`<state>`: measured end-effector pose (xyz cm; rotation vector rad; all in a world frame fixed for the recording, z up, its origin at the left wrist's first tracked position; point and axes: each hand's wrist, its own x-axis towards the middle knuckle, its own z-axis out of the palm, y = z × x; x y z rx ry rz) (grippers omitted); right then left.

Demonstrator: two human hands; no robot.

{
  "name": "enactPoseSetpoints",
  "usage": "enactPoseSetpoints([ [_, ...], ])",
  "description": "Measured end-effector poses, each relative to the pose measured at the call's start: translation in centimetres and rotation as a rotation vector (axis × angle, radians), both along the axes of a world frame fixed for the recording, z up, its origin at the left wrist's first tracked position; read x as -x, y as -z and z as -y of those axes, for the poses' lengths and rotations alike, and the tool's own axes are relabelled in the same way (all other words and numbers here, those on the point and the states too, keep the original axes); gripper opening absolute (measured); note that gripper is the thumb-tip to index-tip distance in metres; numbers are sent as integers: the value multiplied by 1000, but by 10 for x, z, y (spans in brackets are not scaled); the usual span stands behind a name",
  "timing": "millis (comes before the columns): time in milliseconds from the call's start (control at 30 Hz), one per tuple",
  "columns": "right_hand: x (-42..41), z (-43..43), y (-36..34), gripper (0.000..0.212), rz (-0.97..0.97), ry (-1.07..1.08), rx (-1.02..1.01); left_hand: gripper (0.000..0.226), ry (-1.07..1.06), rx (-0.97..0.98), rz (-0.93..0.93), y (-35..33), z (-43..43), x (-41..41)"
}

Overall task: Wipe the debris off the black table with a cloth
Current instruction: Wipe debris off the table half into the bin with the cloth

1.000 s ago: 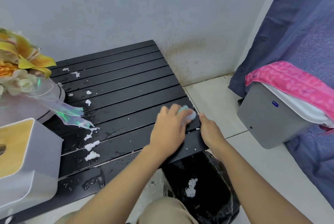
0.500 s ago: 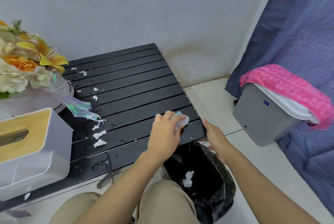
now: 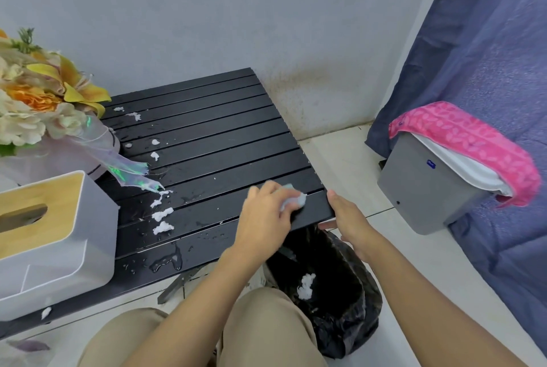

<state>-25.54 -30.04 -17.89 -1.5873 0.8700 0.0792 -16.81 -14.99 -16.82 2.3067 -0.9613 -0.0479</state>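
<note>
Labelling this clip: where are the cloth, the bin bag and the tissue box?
cloth (image 3: 299,200), head view, exposed right end
bin bag (image 3: 346,278), head view, inner wall
tissue box (image 3: 59,254), head view, white side

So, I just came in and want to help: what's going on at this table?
A person is wiping the black table. Their left hand grips a pale cloth at the table's near right corner, and the right hand is at that edge, above a black bag on the floor that holds a white clump. More white debris lies on the slats near the flowers and tissue box, so the job is unfinished.
</note>
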Motion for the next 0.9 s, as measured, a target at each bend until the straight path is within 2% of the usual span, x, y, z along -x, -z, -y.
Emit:
enactPoseSetpoints([
  [67,-1,-1,3,43,7,10,10,21,-111,6,23,-3,9,-9],
  [133,-2,0,8,45,28,28,24,20,-120,-34,94,-1,15,-8],
  [200,-4,0,13,46,52,45,23,22,44,-69,144,3,14,-8],
  [267,-4,0,16,46,67,53,11,21,181,-57,42,-3,9,-15],
  [367,-5,0,13,44,56,55,-11,19,52,106,-94,-12,8,-34],
  [433,-3,0,10,42,56,60,-29,20,-42,119,-123,-9,12,-37],
  [567,-3,3,10,38,96,60,-60,20,-67,-24,72,7,17,-17],
  [633,-4,3,9,38,97,91,-128,21,13,-28,117,9,15,-12],
  [733,-7,2,13,34,132,195,-368,21,155,-12,-64,0,8,-21],
  [800,-10,1,14,29,177,254,-460,19,72,66,-159,-7,2,-30],
  [900,-10,0,14,21,225,331,-561,20,-67,196,-210,-11,-4,-31],
])
